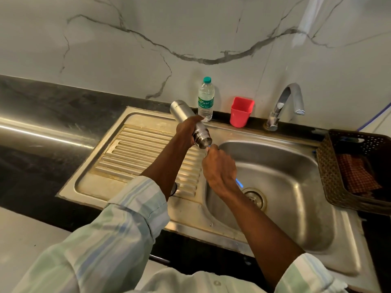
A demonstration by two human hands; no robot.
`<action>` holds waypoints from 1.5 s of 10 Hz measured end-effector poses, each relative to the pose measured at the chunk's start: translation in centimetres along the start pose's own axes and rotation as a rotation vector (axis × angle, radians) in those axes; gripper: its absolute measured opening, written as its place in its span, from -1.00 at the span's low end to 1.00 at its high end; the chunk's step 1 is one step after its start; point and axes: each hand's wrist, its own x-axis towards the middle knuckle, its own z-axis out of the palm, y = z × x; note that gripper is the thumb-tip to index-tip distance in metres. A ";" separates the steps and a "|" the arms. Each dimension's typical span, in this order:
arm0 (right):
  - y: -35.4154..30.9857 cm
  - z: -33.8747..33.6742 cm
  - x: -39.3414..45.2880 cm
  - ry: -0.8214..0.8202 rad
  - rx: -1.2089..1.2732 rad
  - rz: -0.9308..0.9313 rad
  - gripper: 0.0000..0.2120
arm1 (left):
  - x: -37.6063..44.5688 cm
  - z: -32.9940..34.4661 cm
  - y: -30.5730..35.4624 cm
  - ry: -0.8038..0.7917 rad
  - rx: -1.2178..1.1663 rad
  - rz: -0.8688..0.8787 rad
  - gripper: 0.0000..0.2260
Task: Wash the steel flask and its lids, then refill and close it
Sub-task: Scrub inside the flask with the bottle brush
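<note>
Right hand point(220, 172) gripped a blue-handled tool, likely a brush, tip at the flask point(190, 123) mouth; left hand point(187, 130) held the flask tilted over the sink point(296, 218). Washing step, judging by that. Next: work the tool inside, tap point(285, 104) not running.

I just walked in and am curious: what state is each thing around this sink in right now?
Flask: tilted, mouth down toward the basin, held by the left hand.
Right hand: at the flask's mouth, gripping something blue.
Tap: no water running.
Water bottle: upright, capped.
Red cup: upright, open.
Basin: no standing water.
Basket: holds a checked cloth.
</note>
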 end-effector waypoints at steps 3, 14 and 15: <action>0.1 -1.4 1.5 -0.582 1.488 0.582 -0.73 | -0.6 -1.2 -0.2 -0.264 -0.165 0.030 -0.50; 1.1 -0.9 1.3 -0.257 0.814 0.351 -0.69 | -0.9 -0.7 0.2 -0.259 -0.049 -0.004 -0.43; 1.4 -1.0 0.0 -0.007 0.133 0.036 -0.69 | -0.8 -0.3 0.9 -0.169 -0.009 -0.039 -0.51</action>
